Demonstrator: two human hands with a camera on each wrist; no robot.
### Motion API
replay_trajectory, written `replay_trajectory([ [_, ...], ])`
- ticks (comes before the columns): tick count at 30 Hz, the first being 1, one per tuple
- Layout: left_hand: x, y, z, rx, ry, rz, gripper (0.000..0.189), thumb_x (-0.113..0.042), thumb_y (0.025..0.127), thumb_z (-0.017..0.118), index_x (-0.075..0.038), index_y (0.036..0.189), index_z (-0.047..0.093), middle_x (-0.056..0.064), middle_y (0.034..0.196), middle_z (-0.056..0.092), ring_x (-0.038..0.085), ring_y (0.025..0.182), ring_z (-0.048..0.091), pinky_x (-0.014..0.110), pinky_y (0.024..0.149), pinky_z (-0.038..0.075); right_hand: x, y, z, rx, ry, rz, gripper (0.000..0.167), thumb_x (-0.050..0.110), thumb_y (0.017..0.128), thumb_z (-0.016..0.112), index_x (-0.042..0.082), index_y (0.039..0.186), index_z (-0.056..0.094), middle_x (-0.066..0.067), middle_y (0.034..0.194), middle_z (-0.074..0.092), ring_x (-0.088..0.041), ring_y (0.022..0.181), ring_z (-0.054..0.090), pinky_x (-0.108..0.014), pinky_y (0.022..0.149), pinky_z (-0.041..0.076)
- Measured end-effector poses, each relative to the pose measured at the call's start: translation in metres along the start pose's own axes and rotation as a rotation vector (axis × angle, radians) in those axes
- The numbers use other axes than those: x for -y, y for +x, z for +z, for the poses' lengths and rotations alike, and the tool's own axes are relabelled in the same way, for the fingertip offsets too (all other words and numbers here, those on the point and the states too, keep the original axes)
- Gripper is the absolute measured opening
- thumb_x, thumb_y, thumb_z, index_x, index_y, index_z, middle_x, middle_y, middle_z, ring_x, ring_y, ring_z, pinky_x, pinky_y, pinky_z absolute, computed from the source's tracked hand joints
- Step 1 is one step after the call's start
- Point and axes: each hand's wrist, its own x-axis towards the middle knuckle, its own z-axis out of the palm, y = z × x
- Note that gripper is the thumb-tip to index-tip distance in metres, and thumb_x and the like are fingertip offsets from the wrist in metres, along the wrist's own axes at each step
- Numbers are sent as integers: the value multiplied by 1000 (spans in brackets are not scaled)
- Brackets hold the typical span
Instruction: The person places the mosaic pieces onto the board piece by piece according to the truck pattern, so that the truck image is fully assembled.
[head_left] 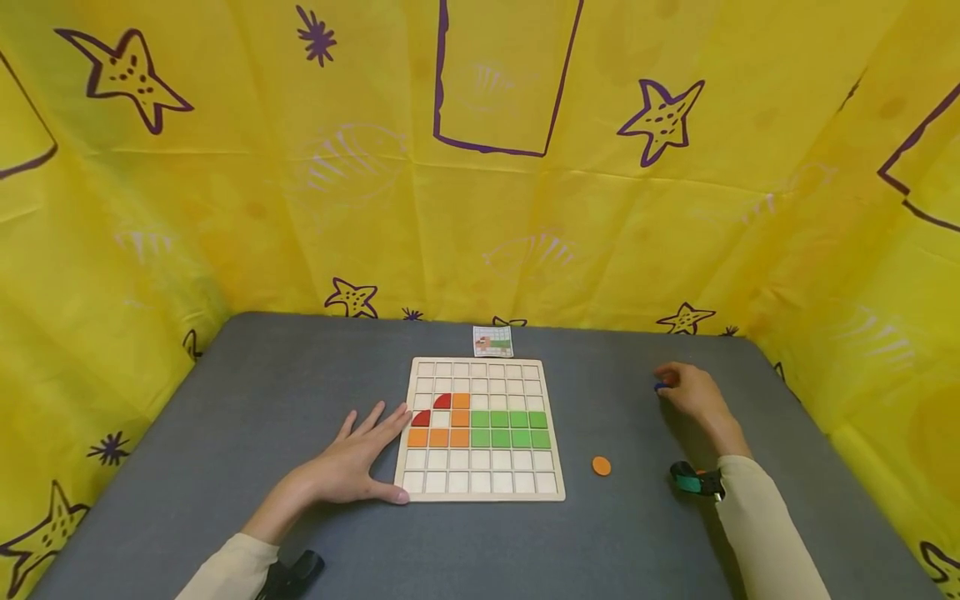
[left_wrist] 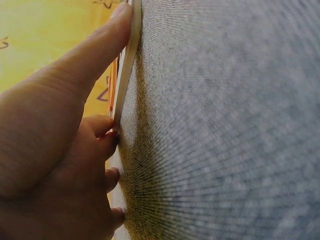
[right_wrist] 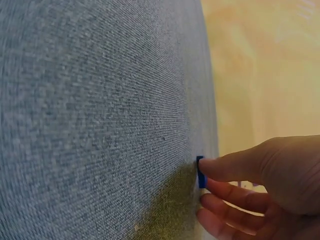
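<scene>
A square wooden grid board (head_left: 480,497) lies on the table, holding red quarter-circle tiles (head_left: 442,402), orange square tiles (head_left: 438,437) and green square tiles (head_left: 510,429). My left hand (head_left: 352,462) is spread along the board's left side, thumb and fingertips at the rim; the left wrist view shows the thumb (left_wrist: 107,47) against that edge. Off to the right of the board, my right hand (head_left: 693,392) pinches a small blue tile (right_wrist: 201,172) between thumb and finger, close over the table. Part of the blue tile is hidden behind the thumb.
A small picture card (head_left: 492,342) lies just behind the board. Between board and right arm sits an orange round tile (head_left: 602,466). Something orange shows beside the right wrist strap (head_left: 693,481). Yellow cloth (head_left: 480,208) hangs around the grey table (head_left: 480,550).
</scene>
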Motion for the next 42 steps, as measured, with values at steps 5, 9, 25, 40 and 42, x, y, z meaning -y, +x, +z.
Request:
replay_trajectory([
  [5,-1,-1,0,-3,-5,3,114,-61,70,79,-11,157,24,8,163,16,41,149,1,64,112,-8,-1,0,-3,33,6,5,31,4,87,66,-10,115,63,-25,96,67,-40,89,62,-53,78,49],
  [9,-1,-2,0,-6,-11,13,114,-59,71,79,-10,157,23,10,163,16,42,148,1,65,112,-8,1,1,-6,77,10,4,33,5,86,68,-10,115,63,-23,96,66,-37,87,62,-51,77,50],
  [25,0,0,-1,-11,1,20,114,-60,71,79,-10,157,23,10,163,16,42,148,1,66,111,-7,3,5,-2,59,45,-87,29,-6,83,67,-8,112,66,-15,89,64,-31,84,60,-47,75,51],
  [40,1,-1,0,-13,-4,27,114,-60,71,79,-10,157,23,10,163,16,42,148,2,66,111,-7,19,6,7,-12,108,-207,22,-6,82,71,-7,104,69,-11,82,66,-22,76,61,-29,67,50],
  [42,1,-1,0,-14,-5,26,114,-60,71,79,-10,157,23,10,163,15,42,148,2,66,111,-7,23,6,8,-12,116,-227,22,-8,82,71,-7,104,69,-11,82,66,-22,76,61,-28,66,50],
])
